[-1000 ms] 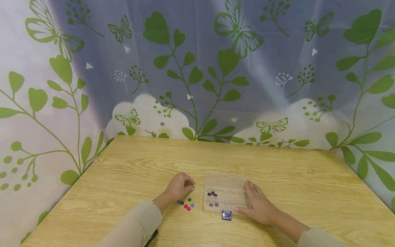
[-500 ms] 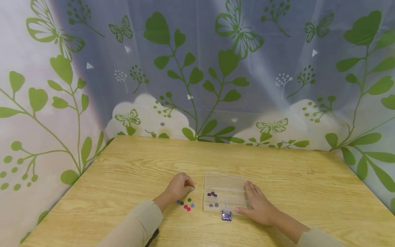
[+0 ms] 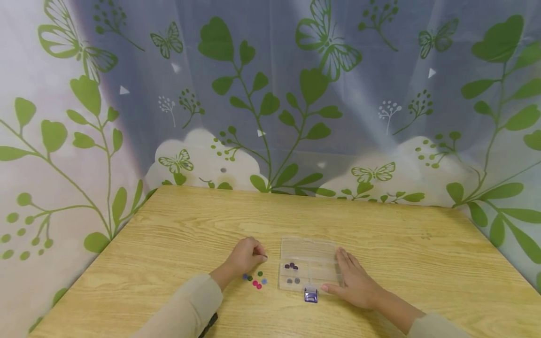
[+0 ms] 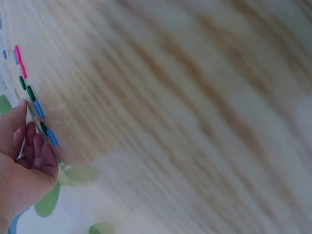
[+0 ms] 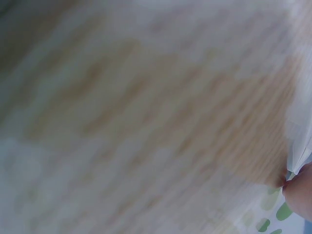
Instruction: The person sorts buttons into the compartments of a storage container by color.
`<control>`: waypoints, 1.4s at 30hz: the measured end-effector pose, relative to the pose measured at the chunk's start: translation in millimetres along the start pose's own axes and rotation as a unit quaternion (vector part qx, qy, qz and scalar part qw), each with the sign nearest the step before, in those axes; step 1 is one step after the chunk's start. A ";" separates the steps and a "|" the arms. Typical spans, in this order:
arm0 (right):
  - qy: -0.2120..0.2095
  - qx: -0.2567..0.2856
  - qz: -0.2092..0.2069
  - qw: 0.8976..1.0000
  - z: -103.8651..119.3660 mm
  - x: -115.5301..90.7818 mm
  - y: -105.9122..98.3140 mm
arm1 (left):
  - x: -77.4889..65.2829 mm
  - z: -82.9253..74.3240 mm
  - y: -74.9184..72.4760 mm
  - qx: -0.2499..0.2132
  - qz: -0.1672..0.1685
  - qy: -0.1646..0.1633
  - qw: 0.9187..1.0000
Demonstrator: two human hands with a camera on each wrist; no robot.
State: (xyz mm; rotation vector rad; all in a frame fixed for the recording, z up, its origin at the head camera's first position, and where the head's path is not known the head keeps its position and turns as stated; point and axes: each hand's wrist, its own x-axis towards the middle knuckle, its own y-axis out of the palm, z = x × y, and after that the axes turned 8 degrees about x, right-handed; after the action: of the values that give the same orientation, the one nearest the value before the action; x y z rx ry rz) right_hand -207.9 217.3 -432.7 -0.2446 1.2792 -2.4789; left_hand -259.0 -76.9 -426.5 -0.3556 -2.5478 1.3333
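In the head view, a clear plastic compartment box [image 3: 293,288] lies with its lid [image 3: 308,248] folded back. Several dark purple discs [image 3: 291,266] sit in its back left compartment, two greyish ones [image 3: 293,281] in the front left. My right hand [image 3: 357,284] rests against the box's right side, fingers straight, thumb at the front edge. To the left of the box, my left hand [image 3: 246,256] pinches a small dark disc [image 4: 31,111] between thumb and index finger. Beside that hand lie loose pink discs [image 3: 257,284], green discs [image 3: 259,273] and blue discs [image 3: 264,281].
A purple latch [image 3: 311,295] sticks out at the box's front. The wood-grain table [image 3: 203,211] reaches back to a curtain [image 3: 372,117] with green leaves and butterflies. Something black [image 3: 209,325] shows under the left sleeve.
Both hands keep nearly the same place and pose. The dark disc at the left fingertips shows a little less than a second ago. Box and loose discs stay put.
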 end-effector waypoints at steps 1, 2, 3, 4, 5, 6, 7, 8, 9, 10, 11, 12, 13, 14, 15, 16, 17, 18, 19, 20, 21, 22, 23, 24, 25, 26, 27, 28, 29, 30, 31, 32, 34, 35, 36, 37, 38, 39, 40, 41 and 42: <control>0.001 0.000 0.000 1.000 -0.1 0.0 0.1 | 0.1 0.0 0.0 -0.002 0.001 0.000 1.000; 0.002 -0.001 0.000 1.000 -0.2 0.0 0.1 | 0.1 0.1 0.0 -0.003 0.002 0.000 1.000; 0.002 0.000 0.000 1.000 -0.1 0.0 0.1 | 0.2 0.4 0.0 -0.004 0.002 0.000 1.000; 0.002 0.000 0.001 1.000 0.0 0.0 0.0 | 0.1 0.3 -0.3 -0.006 0.002 0.001 1.000; 0.002 0.000 0.001 1.000 0.1 -0.1 -0.1 | 0.2 0.5 -0.3 -0.007 0.002 0.002 1.000; 0.002 0.000 0.001 1.000 0.3 -0.2 -0.2 | 0.3 0.6 -0.5 -0.007 0.001 0.002 1.000; 0.002 0.001 0.002 1.000 0.4 -0.3 -0.3 | 0.2 0.7 -0.8 -0.008 0.001 0.003 1.000; 0.002 0.001 0.002 1.000 0.5 -0.4 -0.4 | 0.2 0.8 -1.1 -0.008 -0.001 0.005 1.000; 0.001 0.001 0.003 1.000 0.7 -0.5 -0.6 | 0.3 1.1 -1.2 -0.008 -0.002 0.006 1.000; 0.001 0.000 0.002 1.000 0.7 -0.5 -0.7 | 0.3 1.2 -1.5 -0.008 -0.003 0.008 1.000; 0.001 -0.001 0.002 1.000 0.8 -0.6 -0.8 | 0.5 1.5 -1.6 -0.008 -0.003 0.009 1.000; 0.001 -0.001 0.002 1.000 0.8 -0.6 -0.9 | 0.5 1.6 -2.0 -0.009 -0.003 0.011 1.000; 0.001 -0.001 0.002 1.000 0.8 -0.6 -0.9 | 0.6 1.8 -2.2 -0.010 -0.003 0.012 1.000; 0.001 -0.001 0.001 1.000 0.7 -0.5 -1.0 | 0.6 2.1 -2.3 -0.012 -0.003 0.013 1.000; 0.001 -0.002 0.001 1.000 0.6 -0.4 -1.0 | 0.7 2.3 -2.5 -0.013 -0.003 0.015 1.000; 0.001 -0.003 0.001 1.000 0.4 -0.3 -1.0 | 0.8 2.4 -2.7 -0.015 -0.003 0.017 1.000; 0.001 -0.003 0.001 1.000 0.3 -0.3 -1.0 | 0.8 2.5 -2.8 -0.017 -0.003 0.018 1.000; 0.000 -0.004 0.000 1.000 0.3 -0.1 -1.0 | 0.8 2.8 -2.7 -0.018 -0.002 0.019 1.000; 0.000 -0.005 0.000 1.000 0.2 -0.1 -1.0 | 0.7 2.9 -2.7 -0.019 -0.002 0.020 1.000; -0.001 -0.005 0.000 1.000 0.2 0.0 -1.1 | 0.7 2.9 -2.8 -0.019 -0.002 0.021 1.000; -0.001 -0.005 0.000 1.000 0.2 0.0 -1.1 | 0.6 2.8 -2.8 -0.020 -0.002 0.022 1.000; -0.001 -0.005 0.000 1.000 0.2 0.0 -1.1 | 0.5 2.6 -2.7 -0.021 -0.001 0.021 1.000; -0.001 -0.004 0.000 1.000 0.3 0.0 -1.2 | 0.4 2.4 -2.6 -0.022 -0.001 0.021 1.000; -0.001 -0.002 0.001 1.000 0.3 0.0 -1.2 | 0.3 2.3 -2.5 -0.022 0.000 0.022 1.000; -0.001 -0.001 0.002 1.000 0.2 0.0 -1.4 | 0.1 2.1 -2.3 -0.022 0.000 0.023 0.999; 0.000 0.001 0.003 1.000 0.3 0.0 -1.5 | 0.0 1.9 -2.2 -0.022 0.000 0.023 0.999; 0.000 0.002 0.005 1.000 0.4 0.0 -1.7 | -0.1 1.8 -2.0 -0.022 -0.001 0.024 0.999; 0.001 0.003 0.006 1.000 0.4 -0.1 -1.8 | -0.2 1.7 -1.9 -0.022 0.000 0.025 0.999; 0.001 0.003 0.006 1.000 0.3 -0.1 -1.8 | -0.1 1.7 -1.9 -0.021 0.000 0.026 0.999; 0.001 0.003 0.006 1.000 0.2 -0.1 -1.8 | -0.2 1.6 -2.0 -0.021 0.000 0.028 0.999; 0.000 0.003 0.006 1.000 0.1 -0.2 -1.6 | -0.3 1.3 -2.2 -0.021 0.000 0.029 0.999; -0.001 0.002 0.005 1.000 0.0 -0.2 -1.5 | -0.5 0.8 -2.7 -0.021 0.000 0.028 0.999; -0.003 0.000 0.002 1.000 -0.5 -0.3 -0.9 | -0.8 0.0 -3.3 -0.021 0.000 0.028 0.999; -0.005 -0.002 0.001 1.000 -0.7 -0.4 -0.6 | -1.2 -0.2 -3.3 -0.020 0.000 0.032 0.999; -0.005 -0.003 0.000 1.000 -0.8 -0.5 -0.4 | -1.6 -0.7 -3.4 -0.021 0.001 0.033 0.999; -0.006 -0.003 -0.001 1.000 -0.9 -0.6 -0.4 | -1.8 -1.3 -3.5 -0.022 0.000 0.034 0.999; -0.006 -0.005 -0.001 1.000 -1.0 -0.7 -0.4 | -2.3 -1.9 -3.6 -0.024 0.001 0.036 0.999; -0.006 -0.005 -0.001 1.000 -1.0 -0.8 -0.5 | -2.5 -2.2 -3.3 -0.024 0.001 0.039 0.999; -0.006 -0.004 -0.001 1.000 -1.0 -0.8 -0.6 | -2.7 -2.5 -3.0 -0.025 0.001 0.041 0.999; -0.006 -0.003 -0.001 1.000 -1.0 -0.7 -0.7 | -3.1 -3.0 -2.9 -0.026 0.002 0.043 0.999; -0.005 -0.002 0.000 1.000 -0.9 -0.7 -0.9 | -3.4 -3.9 -2.9 -0.028 0.003 0.042 0.999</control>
State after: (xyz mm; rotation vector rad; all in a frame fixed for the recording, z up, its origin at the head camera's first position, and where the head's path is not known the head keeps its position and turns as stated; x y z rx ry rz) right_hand -207.7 218.7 -432.5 -0.2584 1.2798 -2.4726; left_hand -254.9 -76.7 -422.3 -0.4208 -2.5200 1.2234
